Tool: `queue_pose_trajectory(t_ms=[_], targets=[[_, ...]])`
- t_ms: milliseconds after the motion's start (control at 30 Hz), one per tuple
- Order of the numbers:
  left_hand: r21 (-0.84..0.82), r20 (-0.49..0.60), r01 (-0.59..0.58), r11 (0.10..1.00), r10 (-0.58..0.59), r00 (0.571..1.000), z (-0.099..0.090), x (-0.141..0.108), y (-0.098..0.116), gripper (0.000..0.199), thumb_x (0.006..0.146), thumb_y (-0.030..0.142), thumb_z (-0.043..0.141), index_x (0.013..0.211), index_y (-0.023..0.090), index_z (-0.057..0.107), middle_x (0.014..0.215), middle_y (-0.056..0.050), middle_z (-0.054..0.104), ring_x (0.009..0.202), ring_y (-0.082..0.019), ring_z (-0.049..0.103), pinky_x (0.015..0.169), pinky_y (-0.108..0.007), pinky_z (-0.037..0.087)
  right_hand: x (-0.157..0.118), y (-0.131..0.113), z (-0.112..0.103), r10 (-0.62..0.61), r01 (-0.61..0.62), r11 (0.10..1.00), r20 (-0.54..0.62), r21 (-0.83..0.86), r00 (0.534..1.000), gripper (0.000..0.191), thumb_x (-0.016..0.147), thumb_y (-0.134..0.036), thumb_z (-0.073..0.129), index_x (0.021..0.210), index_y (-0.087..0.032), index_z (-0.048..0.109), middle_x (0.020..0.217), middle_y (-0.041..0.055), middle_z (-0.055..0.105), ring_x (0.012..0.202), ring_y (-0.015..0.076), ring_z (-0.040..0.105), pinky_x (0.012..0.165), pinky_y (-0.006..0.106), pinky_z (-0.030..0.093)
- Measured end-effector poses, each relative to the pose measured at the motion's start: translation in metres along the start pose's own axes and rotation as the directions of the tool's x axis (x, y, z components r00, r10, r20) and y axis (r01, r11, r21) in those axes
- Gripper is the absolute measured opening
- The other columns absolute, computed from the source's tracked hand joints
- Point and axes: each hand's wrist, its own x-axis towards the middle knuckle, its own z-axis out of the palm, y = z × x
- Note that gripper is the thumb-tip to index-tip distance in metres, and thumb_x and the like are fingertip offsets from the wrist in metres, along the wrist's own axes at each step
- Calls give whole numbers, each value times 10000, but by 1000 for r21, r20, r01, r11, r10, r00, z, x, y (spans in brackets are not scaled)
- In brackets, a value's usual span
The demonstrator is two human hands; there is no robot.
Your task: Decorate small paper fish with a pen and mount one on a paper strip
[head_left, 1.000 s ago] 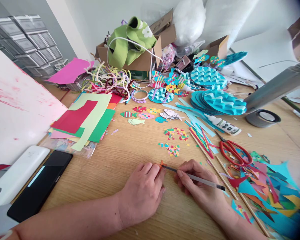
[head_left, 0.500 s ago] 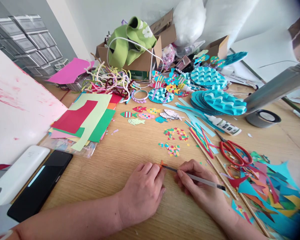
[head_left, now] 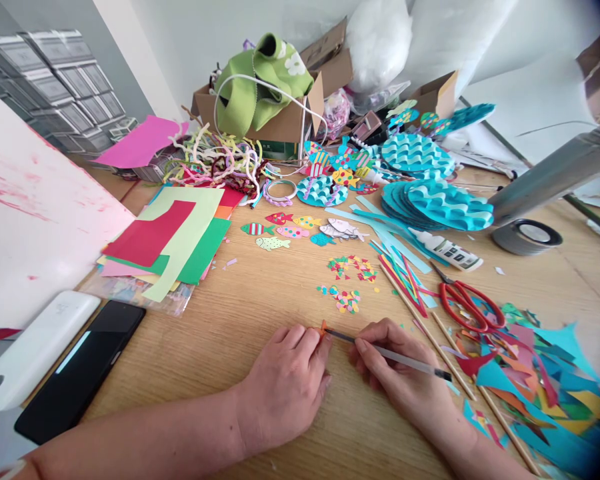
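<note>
My left hand (head_left: 287,383) rests on the wooden table with its fingers closed over a small orange paper piece (head_left: 323,327). Only a pointed end of that piece shows; my fingers hide the rest. A slim pen (head_left: 405,361) with a clear barrel is pinched in my right hand (head_left: 397,383), and its tip meets the orange paper or lies just beside it. Just beyond my hands lie small paper dots (head_left: 347,301) and tiny paper triangles (head_left: 353,268). Farther back are several decorated paper fish, among them a pink spotted fish (head_left: 293,232).
Red-handled scissors (head_left: 470,305), a glue bottle (head_left: 446,250), wooden sticks (head_left: 505,427) and paper scraps (head_left: 545,380) lie to the right. Coloured paper sheets (head_left: 200,257) and a phone (head_left: 80,370) are at left. Blue wavy discs (head_left: 450,203) and a grey bottle (head_left: 555,173) stand behind.
The pen tip has shifted very slightly at the orange paper. Both hands otherwise stay where they were.
</note>
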Motion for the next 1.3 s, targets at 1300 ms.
queue_pose_trajectory(t_ms=[1300], targets=[[24,-12,-10,1000,10,1000,2,-2,0,443,963,315,446,1334,73,470,1102,-100,563,967,-244,493,837,-399,447,2,-10,3,64,-62,996,-24,68,998,324,870,-508,601,768,-207,538,539,-11,580,407,106,507,372,201,417]])
